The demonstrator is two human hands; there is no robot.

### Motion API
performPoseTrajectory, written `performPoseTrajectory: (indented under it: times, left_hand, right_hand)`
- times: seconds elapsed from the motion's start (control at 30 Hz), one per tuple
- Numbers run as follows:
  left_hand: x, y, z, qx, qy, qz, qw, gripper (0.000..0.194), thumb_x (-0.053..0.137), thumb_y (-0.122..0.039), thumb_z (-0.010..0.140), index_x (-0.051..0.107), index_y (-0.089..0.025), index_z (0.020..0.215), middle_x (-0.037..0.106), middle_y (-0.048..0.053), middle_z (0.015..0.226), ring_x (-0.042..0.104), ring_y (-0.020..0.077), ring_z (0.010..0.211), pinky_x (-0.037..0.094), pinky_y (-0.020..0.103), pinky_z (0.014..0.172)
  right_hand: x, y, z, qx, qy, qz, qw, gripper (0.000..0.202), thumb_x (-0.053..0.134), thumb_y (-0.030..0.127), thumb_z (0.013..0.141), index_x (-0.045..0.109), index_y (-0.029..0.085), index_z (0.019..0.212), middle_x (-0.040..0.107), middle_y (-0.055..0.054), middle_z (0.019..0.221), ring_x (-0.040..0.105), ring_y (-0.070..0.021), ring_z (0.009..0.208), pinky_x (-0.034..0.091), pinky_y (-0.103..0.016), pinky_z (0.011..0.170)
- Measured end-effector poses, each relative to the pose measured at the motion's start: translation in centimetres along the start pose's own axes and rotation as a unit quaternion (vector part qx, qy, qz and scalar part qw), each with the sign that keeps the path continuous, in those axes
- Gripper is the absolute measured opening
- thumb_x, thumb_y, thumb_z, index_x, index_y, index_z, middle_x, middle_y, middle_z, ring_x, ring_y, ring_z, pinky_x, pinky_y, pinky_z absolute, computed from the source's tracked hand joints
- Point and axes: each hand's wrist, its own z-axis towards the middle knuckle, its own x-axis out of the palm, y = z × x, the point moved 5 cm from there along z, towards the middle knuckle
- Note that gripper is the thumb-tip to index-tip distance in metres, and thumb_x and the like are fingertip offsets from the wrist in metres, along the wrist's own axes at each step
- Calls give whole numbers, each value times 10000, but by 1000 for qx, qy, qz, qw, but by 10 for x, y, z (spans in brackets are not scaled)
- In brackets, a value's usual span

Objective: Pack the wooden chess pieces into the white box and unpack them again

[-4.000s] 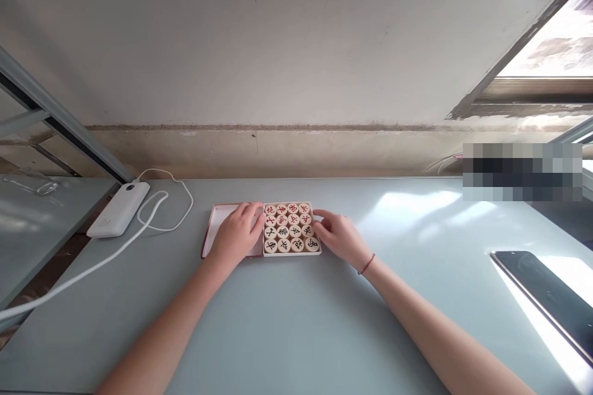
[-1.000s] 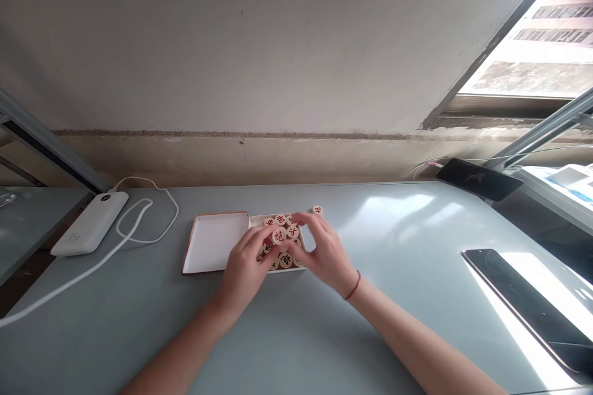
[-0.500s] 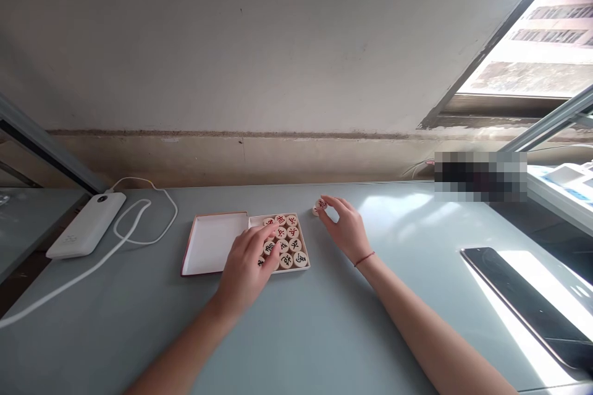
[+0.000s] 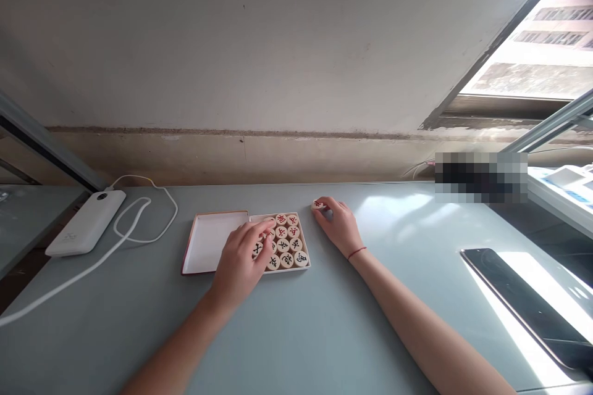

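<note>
An open box [image 4: 307, 252] holds rows of round wooden pieces with red and black characters, and its white-lined lid [image 4: 210, 241] lies at its left side. Over the left part of the box is my left hand [image 4: 244, 254], thumb and fingers bent around a piece with a red mark. Beyond the box's right back corner, my right hand [image 4: 340, 222] rests low on the table, thumb and fingertips closed on a round piece [image 4: 317, 204] with a red character. Whether another piece lies beneath that one cannot be made out.
A white power bank [image 4: 86, 222] with a looping white cable [image 4: 92, 278] lies at the left. On the right a dark phone [image 4: 528, 308] lies in sunlight. A wall runs behind the grey table [image 4: 296, 333], with metal frame bars at both sides.
My right hand has lowered a little to the left with its piece. My left hand has shifted slightly left over the box, uncovering more black-marked pieces.
</note>
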Motion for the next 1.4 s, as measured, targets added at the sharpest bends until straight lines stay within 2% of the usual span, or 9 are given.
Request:
performPoseTrajectory:
  times: [0.27,0.43,0.67,0.8,0.87,1.03,1.1,1.2,1.4]
  left_hand:
    - [-7,16,5,-27,-12,31,999,203,448,-210,917,595,-221,1057,668,31,955,630,173,900,484,316,839]
    - [-13,23,22,-42,12,66,997,223,421,-242,908,640,-217,942,687,31,923,641,179,851,472,307,802]
    - [-13,33,45,-106,169,188,962,251,412,-272,866,661,-238,854,708,4,834,630,169,690,408,264,609]
    - [-7,37,45,-111,197,217,950,267,422,-206,815,635,-229,655,668,1,666,583,166,581,349,264,552]
    - [0,37,42,-111,199,230,946,298,424,-212,822,638,-222,614,653,18,646,579,180,599,353,277,576]
    - [18,33,32,-109,166,253,947,385,425,-378,895,715,-205,710,661,96,798,584,275,828,392,380,729]
    - [23,31,28,-108,151,256,949,404,416,-412,909,729,-201,766,655,114,839,571,286,861,391,403,752]
    - [27,30,25,-107,133,248,954,381,424,-399,913,726,-199,797,659,124,876,557,292,896,384,414,764]
    - [29,30,24,-114,103,200,968,246,497,-347,887,670,-208,781,705,84,813,559,275,896,357,413,792]
  right_hand:
    - [17,-2,16,9,-8,5,1000,116,511,337,827,534,238,882,692,-34,870,575,-204,759,443,-325,707]
    - [19,-3,17,2,-6,-13,1000,104,489,312,843,522,237,906,689,-40,818,561,-225,771,423,-329,704]
    - [19,0,16,-13,-12,-43,999,127,460,318,868,505,230,946,684,-51,810,548,-237,759,396,-315,675]
    - [20,1,17,-20,-17,-61,998,133,435,314,888,511,223,948,675,-52,770,538,-243,758,384,-312,673]
    - [19,3,17,-18,-21,-71,997,147,432,315,893,520,216,958,676,-62,794,540,-244,763,381,-314,675]
    - [6,24,6,-45,-62,-101,992,303,439,410,915,529,178,1088,628,-153,1105,548,-277,951,372,-352,752]
    - [4,39,-3,-76,-45,-80,993,331,392,437,942,525,178,1099,661,-121,981,583,-247,889,373,-339,749]
    - [10,54,-13,-77,34,-13,996,355,313,450,972,505,182,1104,651,-20,703,618,-191,682,382,-312,714]
    - [16,55,-15,-58,63,31,996,359,279,439,977,491,184,1114,658,-5,695,635,-187,661,412,-323,720]
